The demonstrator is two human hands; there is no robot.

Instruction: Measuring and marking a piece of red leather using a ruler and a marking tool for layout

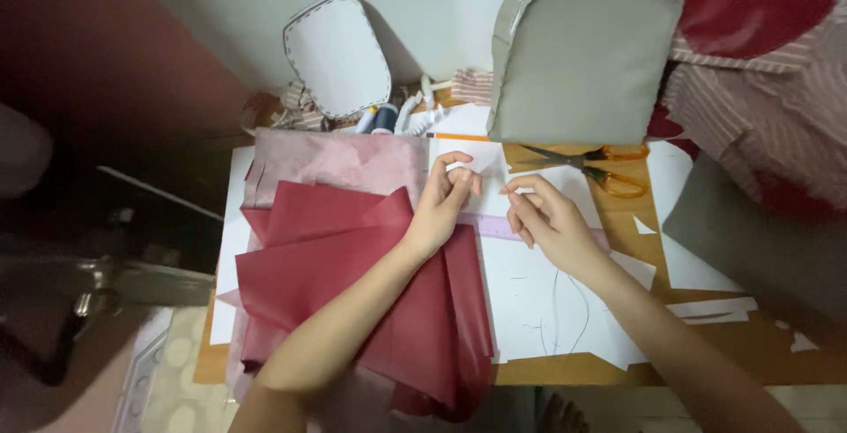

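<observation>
My left hand [444, 204] is raised over the right edge of a stack of dark red fabric pieces [353, 283], with its thumb and fingers pinched together. My right hand [549, 221] is just to its right above white paper sheets [538, 301], fingertips also pinched close. Whatever is held between the two hands is too thin to make out, possibly a thread. A pale purple ruler [498, 227] lies on the paper under both hands.
Orange-handled scissors [600, 167] lie behind my right hand. A grey padded fabric panel [578, 54] and a smaller white panel [337, 55] lean on the wall. Thread spools [378, 119] stand at the back. Pink fabric [340, 161] lies under the red pieces. Striped cloth [759, 89] sits at right.
</observation>
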